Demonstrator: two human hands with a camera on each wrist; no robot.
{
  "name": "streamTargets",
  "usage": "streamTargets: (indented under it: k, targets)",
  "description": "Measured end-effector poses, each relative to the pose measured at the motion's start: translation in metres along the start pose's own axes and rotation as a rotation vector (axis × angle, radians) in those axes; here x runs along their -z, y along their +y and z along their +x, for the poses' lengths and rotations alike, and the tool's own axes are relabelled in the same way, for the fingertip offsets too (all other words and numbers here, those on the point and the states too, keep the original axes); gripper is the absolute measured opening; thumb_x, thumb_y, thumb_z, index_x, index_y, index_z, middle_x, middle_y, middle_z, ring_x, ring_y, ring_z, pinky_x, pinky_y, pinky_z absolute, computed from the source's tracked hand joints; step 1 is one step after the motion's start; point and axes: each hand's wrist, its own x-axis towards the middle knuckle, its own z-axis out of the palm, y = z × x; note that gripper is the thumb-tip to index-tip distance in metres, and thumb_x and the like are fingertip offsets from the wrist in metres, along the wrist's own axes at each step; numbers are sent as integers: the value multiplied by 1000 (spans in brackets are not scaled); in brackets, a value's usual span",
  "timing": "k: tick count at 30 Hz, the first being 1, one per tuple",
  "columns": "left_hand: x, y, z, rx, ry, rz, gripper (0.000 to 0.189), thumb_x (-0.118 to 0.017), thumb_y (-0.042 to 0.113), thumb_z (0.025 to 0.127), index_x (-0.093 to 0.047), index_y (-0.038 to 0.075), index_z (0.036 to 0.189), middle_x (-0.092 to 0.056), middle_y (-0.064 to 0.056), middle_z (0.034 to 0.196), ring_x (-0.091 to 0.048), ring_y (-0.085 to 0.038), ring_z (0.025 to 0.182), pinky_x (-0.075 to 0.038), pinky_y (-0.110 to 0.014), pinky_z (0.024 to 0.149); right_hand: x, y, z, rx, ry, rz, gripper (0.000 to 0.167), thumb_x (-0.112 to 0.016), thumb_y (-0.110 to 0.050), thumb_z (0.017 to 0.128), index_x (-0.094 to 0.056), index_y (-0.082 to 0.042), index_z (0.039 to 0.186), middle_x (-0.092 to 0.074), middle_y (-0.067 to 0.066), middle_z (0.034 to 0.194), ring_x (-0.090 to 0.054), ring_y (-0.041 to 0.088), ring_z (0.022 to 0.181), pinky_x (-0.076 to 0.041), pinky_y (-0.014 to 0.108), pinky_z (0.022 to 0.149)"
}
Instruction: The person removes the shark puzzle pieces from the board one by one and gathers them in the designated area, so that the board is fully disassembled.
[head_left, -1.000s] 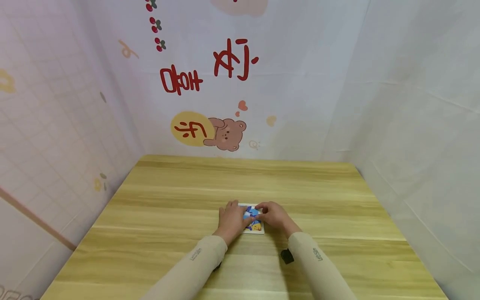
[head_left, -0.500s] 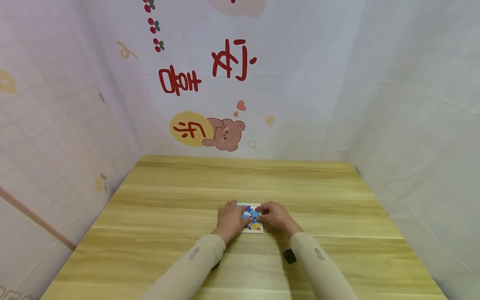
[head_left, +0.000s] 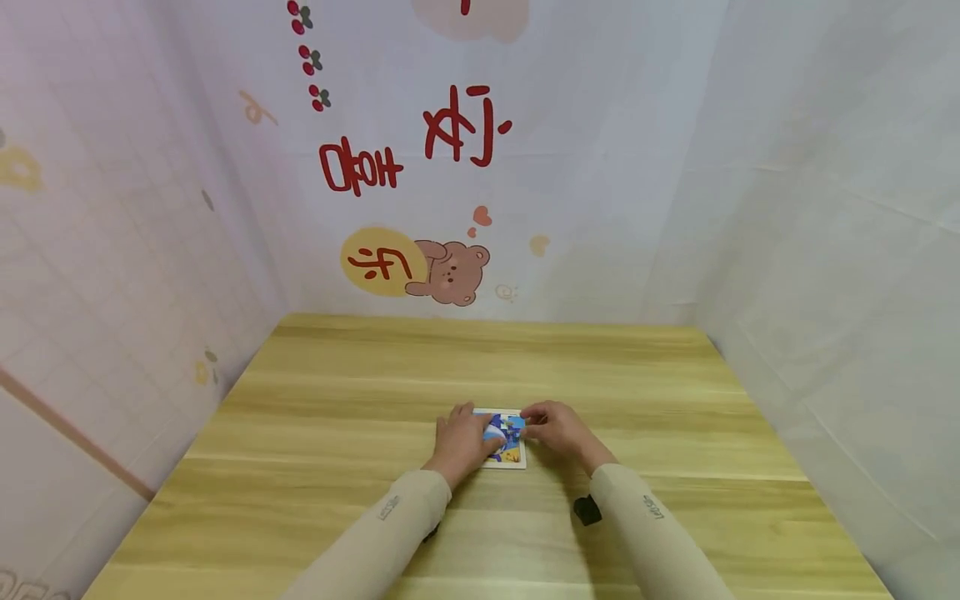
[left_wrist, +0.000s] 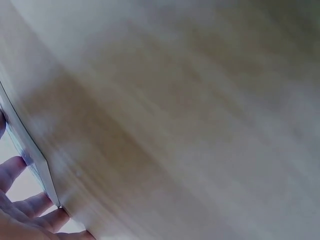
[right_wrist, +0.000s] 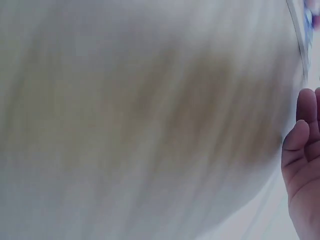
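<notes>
A small picture puzzle in a white frame [head_left: 512,466] lies on the table, its picture blue and yellow. My left hand [head_left: 457,442] spreads over its left side, thumb and forefinger lying on the picture. In the left wrist view, fingertips of the left hand [left_wrist: 30,212] meet the edge of the frame [left_wrist: 33,150]. At the right rim, my right hand [head_left: 558,429] pinches a blue puzzle piece [head_left: 515,422] between thumb and forefinger. The right wrist view shows only part of the right hand [right_wrist: 302,175], its fingertips partly out of frame.
The wood-grain table [head_left: 360,375] stretches around the puzzle. A white printed cloth [head_left: 585,167] with red characters and a bear hangs behind it, with more cloth at both sides. A dark wrist device [head_left: 587,510] sits under the right sleeve [head_left: 645,525].
My right hand has shifted slightly right, and the blue piece at its fingertips has moved right with it, leaving a pale spot to its left. The left hand stays in place.
</notes>
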Motion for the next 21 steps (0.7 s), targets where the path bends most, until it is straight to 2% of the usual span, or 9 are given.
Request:
streamTargets:
  k: [3,9,11,17,21]
  targets:
    - [-2,-1,0,6,-4,4,52,-69,46,91,-67,13,131,-48,-20,145,-39,-39,136,-30,-66,104,20,14,-3,-6,16,-11,28,-75,-16,88,-73,-5,114,-66,4,95,-61,21,90,-50,37,78]
    - [-6,-2,0,-1,17,-11,51,-70,45,90,-68,12,129,-50,-21,143,-41,-39,135,-29,-67,104,76,53,-21,-32,63,-52,34,-72,-17,91,-69,0,119,-64,16,108,-61,33,100,-51,44,81]
    - [-6,-3,0,-3,18,-19,50,-71,44,90,-68,11,128,-50,-21,143,-41,-40,135,-29,-68,104,90,65,-28,-54,47,-65,35,-72,-16,91,-68,1,121,-64,17,108,-60,33,97,-51,44,79]
    - [-3,-3,-1,-11,26,-13,50,-70,44,91,-67,11,129,-50,-21,142,-41,-40,135,-30,-67,103,102,84,-36,-89,-23,-46,34,-71,-16,92,-67,0,122,-65,14,108,-57,24,90,-48,36,74]
    - [-3,-2,-1,-24,27,-2,51,-70,45,91,-67,11,129,-50,-21,142,-42,-40,134,-32,-66,102,103,87,-37,-69,-44,-107,31,-72,-15,91,-69,-1,118,-66,10,101,-55,22,87,-46,38,77]
